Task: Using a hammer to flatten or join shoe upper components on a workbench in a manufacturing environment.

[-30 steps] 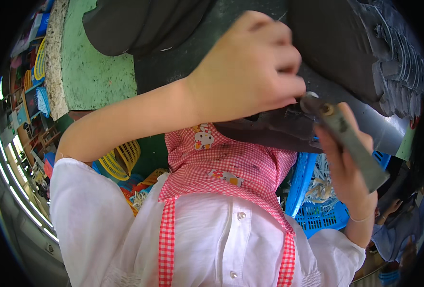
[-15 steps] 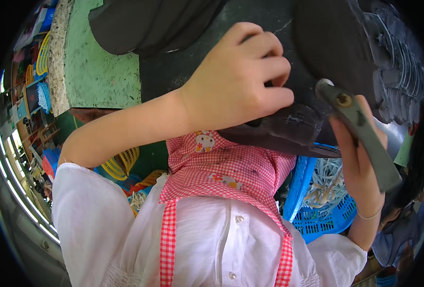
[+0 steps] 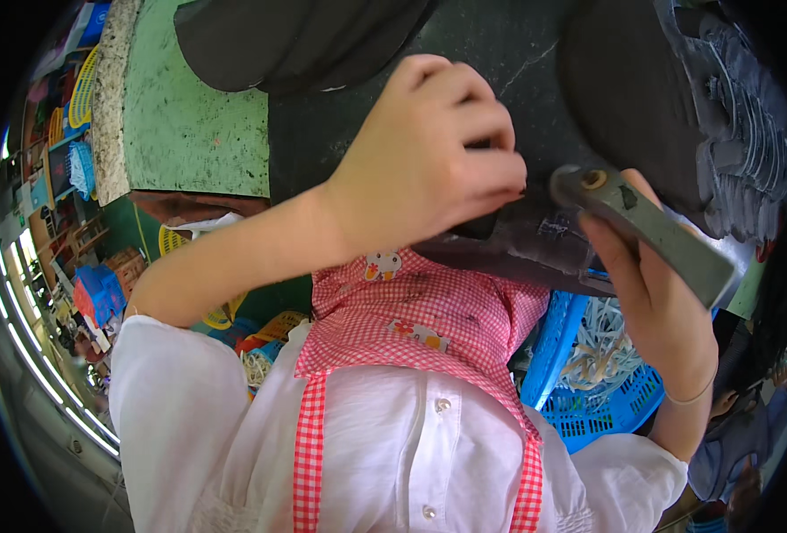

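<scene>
My right hand (image 3: 655,293) grips a hammer (image 3: 655,226) with a grey metal head, its round face towards my left hand and its wedge-shaped tail to the lower right. Most of the handle is hidden behind the head and fingers. My left hand (image 3: 442,147) is closed, fingers curled down over the black work surface (image 3: 518,58). A dark piece (image 3: 478,227) shows just below that hand; what the fingers pinch is hidden. The hammer face is a short way right of the left fingertips.
Dark rounded sheets lie at the far left (image 3: 295,40) and far right (image 3: 620,98), beside overlapping dark pieces (image 3: 735,133). Green tabletop (image 3: 193,124) shows at left. A blue basket (image 3: 602,417) of pale strips stands below. Another person (image 3: 740,453) is at lower right.
My left hand has shifted slightly left. The hammer has moved left, its face a little lower and its tail higher, so the head lies flatter across the view.
</scene>
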`<state>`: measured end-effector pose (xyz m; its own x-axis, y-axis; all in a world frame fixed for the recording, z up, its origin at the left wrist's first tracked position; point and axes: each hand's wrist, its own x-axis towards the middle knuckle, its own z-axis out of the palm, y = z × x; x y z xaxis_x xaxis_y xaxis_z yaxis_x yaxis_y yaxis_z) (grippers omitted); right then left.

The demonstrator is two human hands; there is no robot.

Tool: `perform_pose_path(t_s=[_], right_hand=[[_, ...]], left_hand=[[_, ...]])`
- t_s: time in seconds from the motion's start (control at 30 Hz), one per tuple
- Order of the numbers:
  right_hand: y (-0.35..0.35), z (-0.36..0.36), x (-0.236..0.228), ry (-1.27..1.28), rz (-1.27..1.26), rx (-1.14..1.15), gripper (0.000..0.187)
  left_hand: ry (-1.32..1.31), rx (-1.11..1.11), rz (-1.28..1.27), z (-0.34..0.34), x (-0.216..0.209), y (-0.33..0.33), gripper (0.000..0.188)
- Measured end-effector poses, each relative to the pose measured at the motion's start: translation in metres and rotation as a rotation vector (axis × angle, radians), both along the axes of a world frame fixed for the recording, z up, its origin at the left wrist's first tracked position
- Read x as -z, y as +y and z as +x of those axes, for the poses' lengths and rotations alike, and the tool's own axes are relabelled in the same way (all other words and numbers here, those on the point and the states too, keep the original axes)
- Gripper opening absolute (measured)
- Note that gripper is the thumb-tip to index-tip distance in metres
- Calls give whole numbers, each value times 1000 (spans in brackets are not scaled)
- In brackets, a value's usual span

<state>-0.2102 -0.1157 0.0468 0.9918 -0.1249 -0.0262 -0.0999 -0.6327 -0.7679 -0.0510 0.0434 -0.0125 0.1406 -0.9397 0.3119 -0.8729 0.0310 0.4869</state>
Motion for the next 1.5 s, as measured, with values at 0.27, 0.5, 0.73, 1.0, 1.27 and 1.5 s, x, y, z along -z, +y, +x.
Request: perform_pose_path(t_s=[0.27,0.5,0.73,1.0,1.27,1.5], right_hand=[[-1,-6,-6,239,-91,-119,19],[-2,-36,2,86,226,208,17],[-7,-35,7,84,128,249,17],[-4,-25,9,37,50,265,9],[4,-24,6,34,62,223,8],[-9,-20,7,-68,13,182,7]], left_hand=[[-81,-221,133,-15,-14,5,20],[65,-9,-9,-8,2,-29,14],[124,-11,-11,-12,9,-27,15],[24,-13,-51,-16,7,-28,17],[-14,-162,-54,-17,6,-19,21],[159,-193,14,-26,5,-17,15]])
